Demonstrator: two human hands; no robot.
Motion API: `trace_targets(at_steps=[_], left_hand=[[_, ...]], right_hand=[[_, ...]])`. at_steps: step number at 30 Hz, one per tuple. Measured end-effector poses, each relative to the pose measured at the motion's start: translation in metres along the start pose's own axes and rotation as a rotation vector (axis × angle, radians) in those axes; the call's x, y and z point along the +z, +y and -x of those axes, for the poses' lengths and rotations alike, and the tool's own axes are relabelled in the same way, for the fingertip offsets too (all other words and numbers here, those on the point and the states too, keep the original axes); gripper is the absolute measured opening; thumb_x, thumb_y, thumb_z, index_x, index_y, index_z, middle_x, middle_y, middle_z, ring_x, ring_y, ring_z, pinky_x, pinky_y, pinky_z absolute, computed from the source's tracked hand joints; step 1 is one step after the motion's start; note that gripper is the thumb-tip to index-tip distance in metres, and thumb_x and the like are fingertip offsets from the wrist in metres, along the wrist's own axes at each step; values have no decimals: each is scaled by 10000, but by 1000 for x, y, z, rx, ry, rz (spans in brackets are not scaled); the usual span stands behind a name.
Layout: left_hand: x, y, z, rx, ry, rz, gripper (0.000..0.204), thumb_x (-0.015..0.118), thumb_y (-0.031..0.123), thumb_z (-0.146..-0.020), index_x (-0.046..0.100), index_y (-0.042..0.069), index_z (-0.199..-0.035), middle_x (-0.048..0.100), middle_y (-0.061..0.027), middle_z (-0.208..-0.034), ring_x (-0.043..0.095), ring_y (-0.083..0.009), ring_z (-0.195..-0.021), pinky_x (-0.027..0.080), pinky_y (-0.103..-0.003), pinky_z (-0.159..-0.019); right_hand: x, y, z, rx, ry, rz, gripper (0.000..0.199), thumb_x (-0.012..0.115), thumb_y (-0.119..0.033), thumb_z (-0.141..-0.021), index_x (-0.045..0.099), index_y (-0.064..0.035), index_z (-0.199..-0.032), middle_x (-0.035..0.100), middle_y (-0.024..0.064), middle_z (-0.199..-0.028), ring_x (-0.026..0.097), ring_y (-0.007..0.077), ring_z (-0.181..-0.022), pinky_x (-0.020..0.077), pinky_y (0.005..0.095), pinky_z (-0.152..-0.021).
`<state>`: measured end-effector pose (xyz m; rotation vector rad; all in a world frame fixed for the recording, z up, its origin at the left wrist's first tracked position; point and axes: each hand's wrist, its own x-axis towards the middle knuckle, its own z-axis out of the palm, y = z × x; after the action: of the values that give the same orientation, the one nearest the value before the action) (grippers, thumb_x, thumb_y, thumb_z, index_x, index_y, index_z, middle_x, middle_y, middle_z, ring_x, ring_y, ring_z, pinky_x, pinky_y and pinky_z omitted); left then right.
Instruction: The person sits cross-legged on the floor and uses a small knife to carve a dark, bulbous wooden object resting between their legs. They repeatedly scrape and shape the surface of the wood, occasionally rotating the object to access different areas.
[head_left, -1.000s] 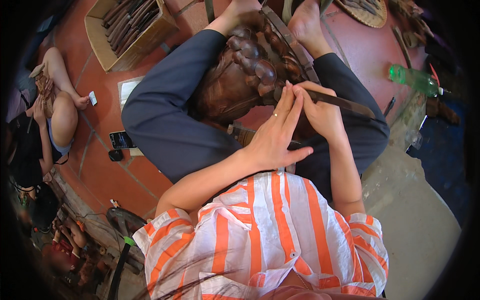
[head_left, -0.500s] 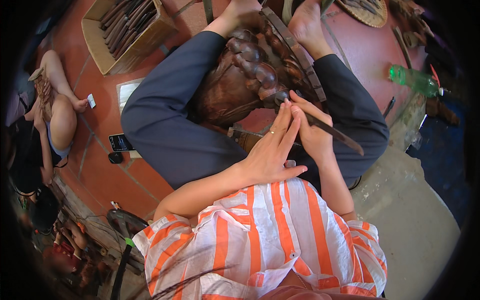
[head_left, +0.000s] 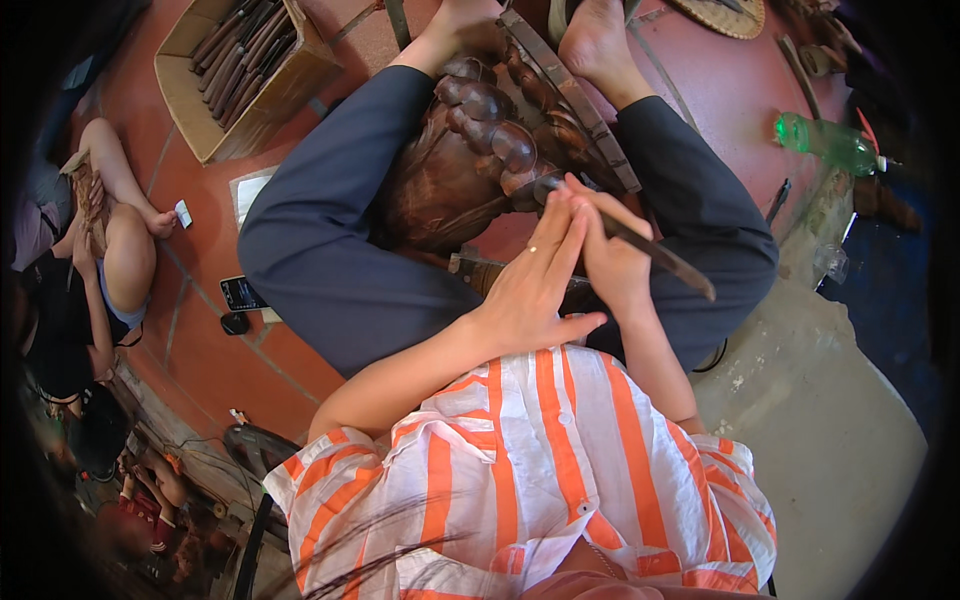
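A dark brown, glossy carved wood piece (head_left: 440,190) with rounded, twisted relief rests between my bent legs. My right hand (head_left: 617,268) is closed round a long, narrow dark tool (head_left: 675,264) with a slightly curved end. That end sticks out to the right, past my fingers. The tool's other end is at the carving's near right edge, partly hidden by my fingertips. My left hand (head_left: 525,295) lies flat with its fingers stretched and its thumb apart. Its fingertips press beside my right fingers, over the tool's far end.
A cardboard box (head_left: 275,97) of wooden-handled tools stands at the far left on red floor tiles. A phone (head_left: 238,293) lies left of my knee. At right are a green plastic bottle (head_left: 845,152) and a woven tray (head_left: 757,28). Another person (head_left: 125,245) sits at left.
The view has shifted slightly, so the carving and box appear a little further left. My hands and the tool have moved slightly left with the same hold.
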<state>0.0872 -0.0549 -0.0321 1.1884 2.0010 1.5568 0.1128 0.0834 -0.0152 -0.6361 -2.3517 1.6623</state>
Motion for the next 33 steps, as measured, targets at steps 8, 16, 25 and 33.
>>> trace_targets(at_steps=[8,16,25,33], left_hand=[[1,2,1,39,89,25,1142,798,246,-678,48,-39,-1491,93,-319,-1524,107,-433,-1435,201,-420,-1152],[1,5,-8,-25,25,59,1175,805,248,-660,26,-31,-1494,87,-309,-1530,84,-447,-1434,180,-452,-1154],[-2,7,-17,-32,-12,59,1172,812,211,-649,35,-44,-1488,76,-315,-1529,103,-434,-1435,202,-430,-1150],[5,-3,-23,-44,-16,71,1162,811,263,-659,57,-48,-1486,98,-304,-1528,108,-454,-1427,197,-448,-1152]], right_hand=[[0,-1,-2,-5,-1,-35,163,577,-51,-916,647,73,-995,712,130,-947,657,134,-861,509,267,-787],[-3,-15,-7,75,7,-61,192,574,-103,-928,659,65,-969,708,112,-840,629,104,-794,495,258,-733],[-9,-16,-12,188,35,15,188,582,-98,-918,661,65,-965,704,111,-811,618,92,-749,494,262,-693],[-13,2,-11,208,63,29,205,571,-104,-921,662,68,-985,711,129,-871,644,133,-802,501,276,-731]])
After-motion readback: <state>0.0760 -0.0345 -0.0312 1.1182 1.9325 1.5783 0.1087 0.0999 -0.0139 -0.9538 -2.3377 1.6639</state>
